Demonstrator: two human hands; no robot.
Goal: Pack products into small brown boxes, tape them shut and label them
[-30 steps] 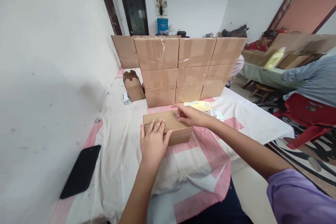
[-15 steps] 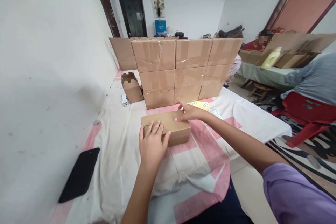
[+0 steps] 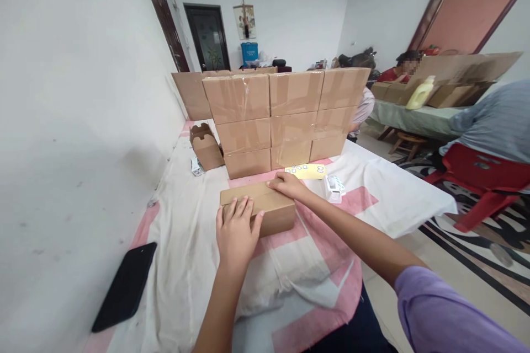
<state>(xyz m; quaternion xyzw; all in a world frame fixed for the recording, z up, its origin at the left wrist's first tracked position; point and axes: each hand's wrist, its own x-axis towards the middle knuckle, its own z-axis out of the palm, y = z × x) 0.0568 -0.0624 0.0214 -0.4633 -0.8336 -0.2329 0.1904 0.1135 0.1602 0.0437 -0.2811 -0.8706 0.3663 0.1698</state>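
A closed brown cardboard box (image 3: 278,220) lies lengthwise on the cloth-covered table before me. My left hand (image 3: 237,229) rests on its left part, fingers spread over the top near the front edge and thumb apart. Toward the back of the top, my right hand (image 3: 289,186) has its fingers bent close together over the box, thumb tip on the lid; the far side of its grip is hidden. Just behind that hand lies a yellow sheet with small white shapes (image 3: 308,171). A small white object (image 3: 332,190), like a tape dispenser, sits right of it.
Taped cardboard boxes (image 3: 293,121) form a wall across the table. Left of them stands an open-topped carton (image 3: 207,150). A black phone (image 3: 126,287) lies by the left wall. Other people sit at another table (image 3: 414,117), near a red chair (image 3: 484,185).
My right hand has slid slightly left on the box top and its fingers have drawn together. The left hand keeps its place on the box. The view has shifted a little.
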